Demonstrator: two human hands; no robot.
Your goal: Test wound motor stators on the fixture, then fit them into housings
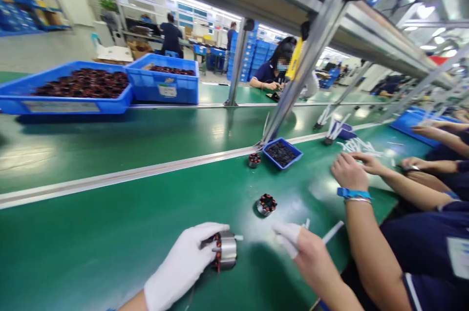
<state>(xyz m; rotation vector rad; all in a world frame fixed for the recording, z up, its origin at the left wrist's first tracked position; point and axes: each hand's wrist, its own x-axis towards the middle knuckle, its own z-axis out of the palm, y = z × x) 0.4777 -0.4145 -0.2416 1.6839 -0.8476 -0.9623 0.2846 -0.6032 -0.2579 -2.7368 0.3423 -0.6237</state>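
Note:
My left hand (pixel 183 262), in a white glove, is closed around a small metal motor stator (pixel 225 251) with copper windings, held just above the green bench (pixel 110 233). My right hand (pixel 300 247), with white finger covers, pinches a thin white strip (pixel 331 232) that points right, a short way from the stator. Another stator (pixel 266 204) lies on the bench just beyond both hands.
A third stator (pixel 254 159) sits beside a small blue tray (pixel 283 152) of dark parts. Two large blue bins (pixel 73 88) stand at the far left. Co-workers' arms (pixel 366 188) reach in from the right near loose white strips (pixel 357 145). A slanted metal post (pixel 304 61) rises mid-bench.

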